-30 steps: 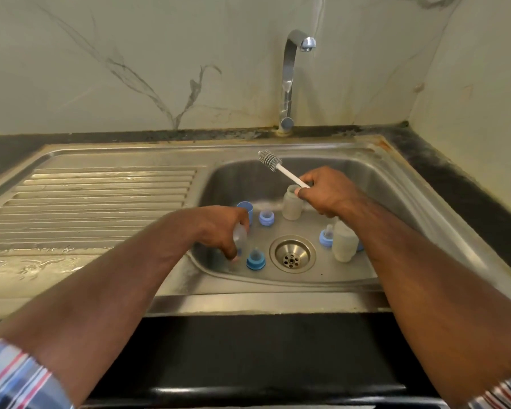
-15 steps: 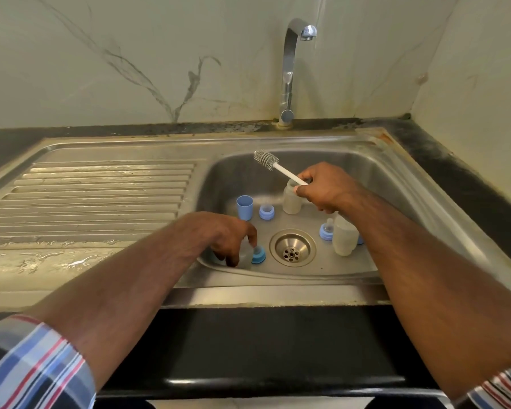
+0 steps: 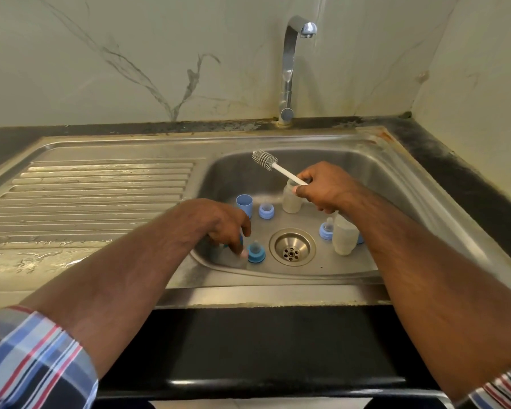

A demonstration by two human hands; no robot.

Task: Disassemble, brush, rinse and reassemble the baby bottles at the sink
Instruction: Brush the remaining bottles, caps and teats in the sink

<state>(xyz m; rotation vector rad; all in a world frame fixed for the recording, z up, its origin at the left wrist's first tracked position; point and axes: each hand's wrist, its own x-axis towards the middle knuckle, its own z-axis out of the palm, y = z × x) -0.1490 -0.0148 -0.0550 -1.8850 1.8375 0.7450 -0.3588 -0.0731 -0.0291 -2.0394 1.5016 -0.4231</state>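
Observation:
In the steel sink basin (image 3: 396, 184), my left hand (image 3: 223, 224) reaches down at the front left, its fingers closed around the top of a clear bottle (image 3: 232, 259) that stands on the basin floor. A blue nipple ring (image 3: 256, 252) sits right beside it. My right hand (image 3: 326, 187) grips the white handle of a bottle brush (image 3: 264, 159), bristle head raised and pointing back left. Two more cloudy bottles stand open: one (image 3: 291, 200) under my right hand, one (image 3: 345, 236) at the right. A blue cap (image 3: 244, 203) and two other nipple rings (image 3: 266, 210) (image 3: 326, 230) stand around the drain.
The drain strainer (image 3: 292, 247) is in the middle of the basin. A chrome faucet (image 3: 289, 69) rises behind the sink, with no water running. A ribbed, wet drainboard (image 3: 101, 196) lies to the left. A black counter edge (image 3: 263, 349) runs along the front.
My left hand lowered the clear bottle to the basin floor at the front left, next to the nipple ring. My right hand kept the brush raised in about the same place.

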